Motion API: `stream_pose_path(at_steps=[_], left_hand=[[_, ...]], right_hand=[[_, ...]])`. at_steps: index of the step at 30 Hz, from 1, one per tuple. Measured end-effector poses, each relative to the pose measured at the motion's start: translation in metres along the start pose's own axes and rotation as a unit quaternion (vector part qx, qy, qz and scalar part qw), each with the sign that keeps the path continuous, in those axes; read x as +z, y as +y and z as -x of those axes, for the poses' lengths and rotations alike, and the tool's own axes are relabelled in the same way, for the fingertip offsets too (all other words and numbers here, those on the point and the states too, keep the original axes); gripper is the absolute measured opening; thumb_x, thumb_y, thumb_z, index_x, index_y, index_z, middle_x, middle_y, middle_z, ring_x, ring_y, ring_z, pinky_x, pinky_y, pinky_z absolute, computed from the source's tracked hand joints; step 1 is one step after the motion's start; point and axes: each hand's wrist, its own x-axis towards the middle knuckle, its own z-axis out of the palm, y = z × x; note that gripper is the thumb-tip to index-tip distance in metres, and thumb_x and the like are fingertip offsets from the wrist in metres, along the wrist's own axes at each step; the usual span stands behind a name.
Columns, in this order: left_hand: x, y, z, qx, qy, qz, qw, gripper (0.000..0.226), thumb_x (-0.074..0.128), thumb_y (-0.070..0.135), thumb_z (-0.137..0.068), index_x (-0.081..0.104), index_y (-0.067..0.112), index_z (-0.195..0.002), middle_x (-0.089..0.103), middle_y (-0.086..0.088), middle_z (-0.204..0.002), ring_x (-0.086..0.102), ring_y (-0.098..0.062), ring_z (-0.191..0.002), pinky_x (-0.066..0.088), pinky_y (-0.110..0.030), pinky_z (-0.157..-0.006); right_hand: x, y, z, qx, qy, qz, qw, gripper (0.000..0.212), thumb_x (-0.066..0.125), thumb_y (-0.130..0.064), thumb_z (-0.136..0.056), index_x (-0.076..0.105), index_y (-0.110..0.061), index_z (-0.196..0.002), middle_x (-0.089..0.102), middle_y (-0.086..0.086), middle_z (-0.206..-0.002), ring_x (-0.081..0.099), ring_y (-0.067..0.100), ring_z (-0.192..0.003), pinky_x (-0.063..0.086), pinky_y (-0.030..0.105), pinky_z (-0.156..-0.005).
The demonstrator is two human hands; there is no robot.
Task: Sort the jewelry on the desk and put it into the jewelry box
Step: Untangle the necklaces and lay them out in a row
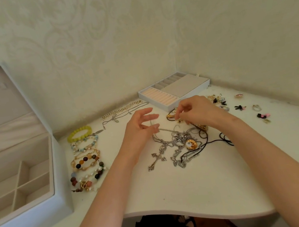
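two hands hang over the pile of tangled necklaces (pixel 181 143) in the middle of the white desk (pixel 177 188). your right hand (pixel 196 113) has its fingertips (pixel 182 116) bunched tight in a pinch on something tiny. it looks to be one end of the thin silver chain (pixel 165 130). your left hand (pixel 141 130) has its fingers (pixel 150 117) spread and a little bent. the chain runs right by the thumb, but it is not clear if the thumb nips it or only touches it.

here is what could go wrong. the chain goes down into the pile, mixed in with the cross pendant (pixel 156 159), the gold round pendant (pixel 191 144) and the black cord (pixel 226 140). if you pull fast, the knot may get tighter. the whole pile may also drag along and bump the earrings (pixel 220 102) just behind your right hand. a hard tug could snap so thin a chain. if the pinch slips, the chain drops into the mess.

the chain stretches between your two hands, low over the desk, and its loose part lies under your left fingers. the open jewelry box (pixel 16 175) sits well apart at your left, past the row of bead bracelets (pixel 86 155).
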Motion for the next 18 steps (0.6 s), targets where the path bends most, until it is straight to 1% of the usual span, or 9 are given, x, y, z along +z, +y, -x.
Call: stream_pose_path(at_steps=[2, 3, 5, 7, 9, 12, 14, 16, 18], left_hand=[[0.004, 0.0, 0.002, 0.026, -0.006, -0.066, 0.997, 0.037, 0.062, 0.008, -0.087, 0.053, 0.023, -0.121, 0.069, 0.007, -0.103, 0.066, -0.011, -0.076, 0.052, -0.031, -0.084], [0.006, -0.001, 0.003, 0.042, -0.002, -0.122, 0.992, 0.034, 0.061, 0.013, -0.088, 0.054, 0.026, -0.119, 0.068, 0.009, -0.1, 0.065, -0.008, -0.077, 0.051, -0.03, -0.082], [0.008, -0.002, 0.006, 0.069, 0.013, -0.263, 0.962, 0.029, 0.061, 0.025, -0.088, 0.053, 0.031, -0.115, 0.063, 0.014, -0.099, 0.059, -0.005, -0.08, 0.05, -0.03, -0.079], [0.005, 0.001, 0.013, 0.087, 0.031, -0.353, 0.931, 0.029, 0.064, 0.039, -0.084, 0.05, 0.031, -0.108, 0.053, 0.013, -0.098, 0.053, -0.005, -0.082, 0.045, -0.027, -0.072], [-0.001, 0.007, 0.02, 0.05, 0.02, -0.374, 0.926, 0.04, 0.069, 0.05, -0.076, 0.047, 0.028, -0.101, 0.047, 0.011, -0.094, 0.048, -0.006, -0.081, 0.037, -0.023, -0.064], [-0.007, 0.013, 0.03, -0.046, -0.089, -0.426, 0.899, 0.048, 0.076, 0.051, -0.067, 0.048, 0.026, -0.097, 0.047, 0.009, -0.094, 0.05, -0.01, -0.087, 0.039, -0.027, -0.071], [-0.007, 0.012, 0.032, -0.051, -0.128, -0.422, 0.896, 0.038, 0.078, 0.043, -0.068, 0.051, 0.026, -0.088, 0.047, 0.009, -0.091, 0.05, -0.011, -0.087, 0.041, -0.027, -0.075], [-0.005, 0.011, 0.033, -0.036, -0.136, -0.402, 0.905, 0.03, 0.078, 0.036, -0.071, 0.05, 0.028, -0.077, 0.044, 0.008, -0.089, 0.048, -0.01, -0.083, 0.039, -0.025, -0.073], [-0.005, 0.01, 0.033, -0.029, -0.144, -0.39, 0.909, 0.028, 0.077, 0.033, -0.074, 0.049, 0.029, -0.072, 0.042, 0.009, -0.088, 0.046, -0.008, -0.081, 0.037, -0.024, -0.072]], right_hand=[[0.001, -0.003, 0.001, -0.028, -0.013, 0.04, 0.999, 0.015, 0.061, -0.016, -0.082, 0.07, -0.028, -0.078, 0.058, -0.018, -0.079, 0.053, 0.002, -0.074, 0.045, 0.029, -0.071], [0.001, -0.004, 0.002, -0.046, -0.013, 0.056, 0.997, 0.018, 0.062, -0.014, -0.081, 0.069, -0.029, -0.076, 0.057, -0.019, -0.08, 0.051, 0.001, -0.073, 0.042, 0.027, -0.069], [0.002, -0.006, 0.002, -0.079, -0.007, 0.045, 0.996, 0.021, 0.063, -0.009, -0.08, 0.07, -0.029, -0.075, 0.058, -0.015, -0.085, 0.051, 0.002, -0.073, 0.042, 0.026, -0.069], [0.003, -0.005, 0.004, -0.102, -0.013, 0.01, 0.995, 0.021, 0.064, -0.007, -0.081, 0.072, -0.026, -0.077, 0.063, -0.007, -0.092, 0.055, 0.008, -0.078, 0.047, 0.026, -0.073], [0.005, -0.006, 0.005, -0.116, -0.033, -0.008, 0.993, 0.02, 0.064, -0.006, -0.082, 0.071, -0.025, -0.079, 0.065, -0.003, -0.093, 0.057, 0.013, -0.081, 0.047, 0.025, -0.075], [0.007, -0.007, 0.006, -0.124, -0.053, -0.023, 0.991, 0.018, 0.064, -0.007, -0.083, 0.071, -0.023, -0.081, 0.065, -0.002, -0.088, 0.054, 0.011, -0.078, 0.042, 0.018, -0.073], [0.006, -0.007, 0.006, -0.121, -0.057, -0.032, 0.99, 0.017, 0.063, -0.008, -0.084, 0.071, -0.023, -0.082, 0.065, -0.001, -0.086, 0.052, 0.009, -0.076, 0.04, 0.015, -0.07], [0.006, -0.007, 0.007, -0.117, -0.06, -0.047, 0.99, 0.017, 0.063, -0.009, -0.084, 0.072, -0.024, -0.082, 0.066, -0.002, -0.086, 0.052, 0.008, -0.075, 0.039, 0.012, -0.068], [0.006, -0.008, 0.007, -0.116, -0.068, -0.063, 0.989, 0.018, 0.063, -0.009, -0.084, 0.072, -0.024, -0.082, 0.066, -0.005, -0.083, 0.052, 0.008, -0.075, 0.04, 0.008, -0.065]])
